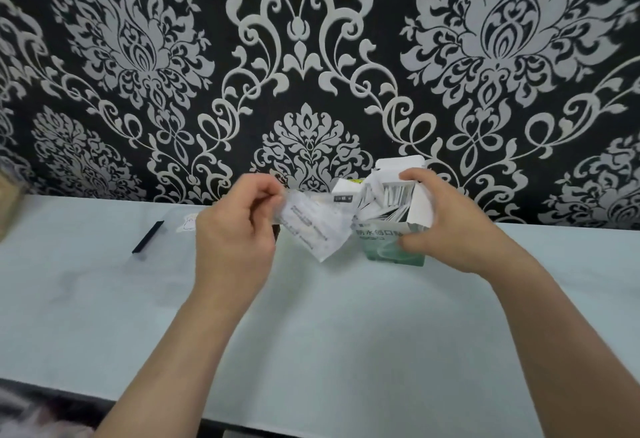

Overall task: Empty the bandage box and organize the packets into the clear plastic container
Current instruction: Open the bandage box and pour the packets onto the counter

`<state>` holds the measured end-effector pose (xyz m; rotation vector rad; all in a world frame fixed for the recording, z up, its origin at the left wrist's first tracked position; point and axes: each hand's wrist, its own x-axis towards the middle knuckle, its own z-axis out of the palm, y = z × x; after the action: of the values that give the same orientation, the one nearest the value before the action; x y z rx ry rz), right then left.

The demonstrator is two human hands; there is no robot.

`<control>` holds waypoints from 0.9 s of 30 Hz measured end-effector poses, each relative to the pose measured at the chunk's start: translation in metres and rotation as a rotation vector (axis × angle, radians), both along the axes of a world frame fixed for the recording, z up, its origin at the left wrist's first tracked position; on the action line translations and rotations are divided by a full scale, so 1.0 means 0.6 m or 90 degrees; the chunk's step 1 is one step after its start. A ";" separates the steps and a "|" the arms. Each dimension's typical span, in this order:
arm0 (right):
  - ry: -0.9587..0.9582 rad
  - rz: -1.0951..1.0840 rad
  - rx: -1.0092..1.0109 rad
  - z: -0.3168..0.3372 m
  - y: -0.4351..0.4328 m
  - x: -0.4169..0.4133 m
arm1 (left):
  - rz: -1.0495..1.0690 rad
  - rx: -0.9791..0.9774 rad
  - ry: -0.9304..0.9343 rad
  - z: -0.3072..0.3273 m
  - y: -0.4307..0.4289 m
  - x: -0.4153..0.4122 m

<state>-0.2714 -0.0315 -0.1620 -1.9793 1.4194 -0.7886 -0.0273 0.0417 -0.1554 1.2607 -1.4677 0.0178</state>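
Early in the task, judging by the layout. Right of centre, gripped in the right hand (450, 226): a green-and-white cardboard bandage box (393, 247), top flaps open, grip wrapped around it with the thumb on the printed front and the fingers curled over the far rim. Apparently raised off the pale worktop (346, 316) or just resting on it; cannot tell which. Inside the opening, many thin white bandage packets (394, 200), standing and leaning, mostly unremoved.

At centre, the left hand (235, 229): grip closed in a pinch on a creased white printed paper sheet (311, 229) just beside the box mouth. Perhaps a folded leaflet rather than a packet; too blurred to say.

Left of centre on the worktop, partly behind the left hand: a faint clear plastic container (173, 226) with a black strip (147, 238) at its near left side. No packets visible in it.

Left to do, by this reading: nearly everything. Box to be emptied, packets to be sorted into the container.
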 end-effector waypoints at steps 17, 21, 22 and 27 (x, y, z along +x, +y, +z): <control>-0.060 -0.010 -0.165 -0.020 0.018 0.045 | -0.185 0.305 -0.129 -0.003 0.023 -0.012; -0.049 -0.031 -0.283 -0.034 0.038 0.084 | -0.061 0.106 -0.132 -0.007 -0.012 -0.045; -0.037 -0.030 -0.304 -0.037 0.039 0.089 | -0.036 0.114 -0.156 -0.010 -0.019 -0.055; 0.010 -0.020 -0.315 -0.043 0.042 0.082 | 0.050 0.173 -0.258 -0.008 -0.035 -0.078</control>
<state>-0.2222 -0.0065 -0.1875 -2.3287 1.3592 -1.2363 -0.0740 0.0205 -0.1600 1.6022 -1.8101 0.1376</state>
